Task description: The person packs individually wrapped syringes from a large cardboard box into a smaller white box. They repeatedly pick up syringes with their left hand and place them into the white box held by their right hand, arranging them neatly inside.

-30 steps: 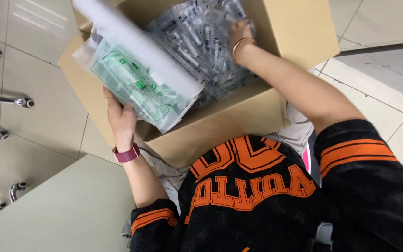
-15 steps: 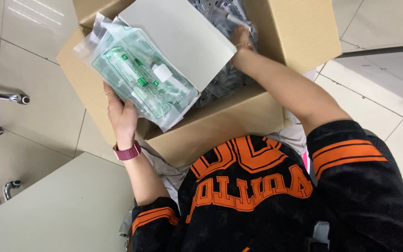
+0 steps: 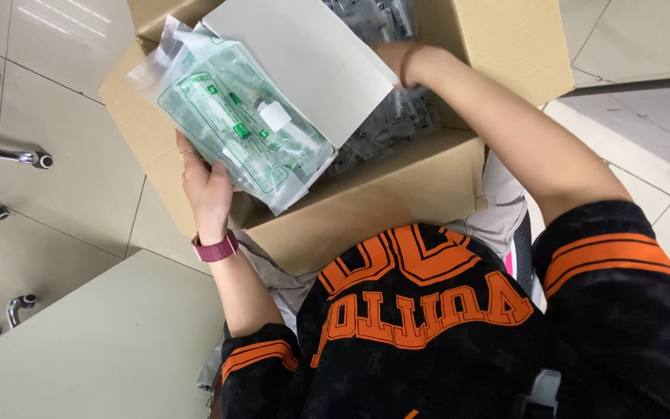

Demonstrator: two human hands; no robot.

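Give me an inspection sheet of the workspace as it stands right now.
Surface: pale tiled floor; what the open brown cardboard box rests on is hidden.
Job's things: stack of clear sealed plastic packets with green print, tilted over the box edge; flat white card sheet behind it.
Clutter: loose clear packets piled inside the box.
Grippers: left hand grips the stack's lower edge; right hand is inside the box, its fingers hidden behind the sheet.
Cables: nothing seen.
Surroundings: chromed metal tubes at left; pale grey flat panel at lower left.
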